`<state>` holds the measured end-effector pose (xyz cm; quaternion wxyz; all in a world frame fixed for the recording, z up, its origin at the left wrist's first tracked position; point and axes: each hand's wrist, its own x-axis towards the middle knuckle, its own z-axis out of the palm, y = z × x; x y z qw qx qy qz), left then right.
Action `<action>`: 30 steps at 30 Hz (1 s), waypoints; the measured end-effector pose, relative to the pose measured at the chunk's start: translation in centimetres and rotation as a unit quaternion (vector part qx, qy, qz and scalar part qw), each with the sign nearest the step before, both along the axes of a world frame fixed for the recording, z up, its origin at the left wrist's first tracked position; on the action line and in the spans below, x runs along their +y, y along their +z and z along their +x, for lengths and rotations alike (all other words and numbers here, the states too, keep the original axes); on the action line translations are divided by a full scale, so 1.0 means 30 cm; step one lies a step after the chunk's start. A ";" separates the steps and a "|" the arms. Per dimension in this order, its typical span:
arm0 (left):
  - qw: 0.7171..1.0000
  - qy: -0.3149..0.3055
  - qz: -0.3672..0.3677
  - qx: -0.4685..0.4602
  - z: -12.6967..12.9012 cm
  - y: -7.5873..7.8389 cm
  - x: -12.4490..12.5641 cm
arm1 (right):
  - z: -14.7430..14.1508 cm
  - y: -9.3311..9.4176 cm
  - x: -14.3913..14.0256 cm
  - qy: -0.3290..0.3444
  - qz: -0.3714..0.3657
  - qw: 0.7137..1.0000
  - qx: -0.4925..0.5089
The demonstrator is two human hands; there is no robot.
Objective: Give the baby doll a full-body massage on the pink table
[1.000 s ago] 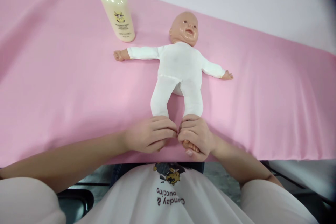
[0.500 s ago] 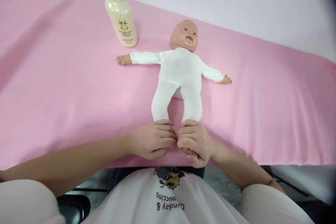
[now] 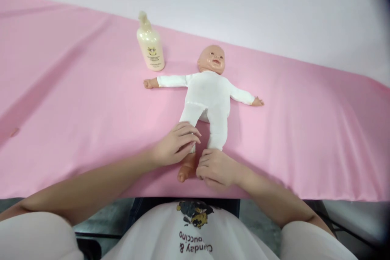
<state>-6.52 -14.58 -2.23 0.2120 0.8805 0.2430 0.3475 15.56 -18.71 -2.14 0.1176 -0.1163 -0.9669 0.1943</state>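
Top: white T-shirt [image 3: 195, 231], short sleeves
Print: dark cartoon graphic [image 3: 194, 213] on chest, lettering beneath, bottom centre of frame
Forearms: bare, no jewellery

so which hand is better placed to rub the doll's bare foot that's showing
Left, probably. The left hand rests on that leg just above the bare plastic foot of the white-suited baby doll; the right hand covers the other foot.

A pink sheet [image 3: 304, 130] covers the table across the frame's middle, w/ soft creases at upper left. A plain pale wall [image 3: 243, 4] fills the top. Grey floor [image 3: 258, 211] shows along the bottom edge, w/ dark frame bars at lower right. Light is even, diffuse.
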 end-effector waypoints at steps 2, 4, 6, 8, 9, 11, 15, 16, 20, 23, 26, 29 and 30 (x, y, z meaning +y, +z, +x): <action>1.000 0.006 -0.008 0.001 0.004 -0.009 0.007 | -0.003 -0.002 0.002 -0.010 0.000 1.000 -0.011; 1.000 0.014 -0.021 0.005 0.010 -0.018 0.009 | -0.006 -0.002 0.003 -0.016 0.003 1.000 -0.011; 0.999 0.023 -0.031 0.007 0.017 -0.020 0.009 | -0.009 -0.001 0.002 -0.020 0.006 1.000 -0.009; 0.999 0.029 -0.035 0.001 0.022 -0.012 0.015 | -0.013 0.000 0.002 -0.024 0.011 1.000 -0.012; 0.999 0.032 -0.034 -0.005 0.025 -0.003 0.026 | -0.014 0.001 0.002 -0.024 0.013 1.000 -0.013; 0.999 0.042 -0.032 -0.010 0.034 0.027 0.071 | -0.016 0.003 0.004 -0.020 0.010 1.000 -0.007; 0.993 0.110 -0.040 -0.001 0.099 0.114 0.290 | -0.008 0.019 0.010 -0.015 -0.066 0.997 0.047; 0.989 0.138 -0.048 -0.018 0.129 0.135 0.366 | -0.004 0.025 0.011 -0.017 -0.099 0.993 0.066; 0.944 0.276 -0.145 -0.107 0.265 0.171 0.646 | 0.015 0.043 0.021 -0.084 -0.210 0.957 0.182; 0.905 0.344 -0.204 -0.145 0.335 0.133 0.763 | 0.030 0.044 0.039 -0.236 -0.210 0.912 0.262; 0.878 0.366 -0.257 -0.172 0.350 0.064 0.811 | 0.038 0.024 0.067 -0.363 -0.201 0.852 0.319; 0.876 0.329 -0.301 -0.185 0.329 0.013 0.833 | 0.041 -0.008 0.094 -0.447 -0.229 0.787 0.358; 0.878 0.321 -0.307 -0.182 0.321 0.004 0.838 | 0.042 -0.018 0.102 -0.466 -0.248 0.763 0.374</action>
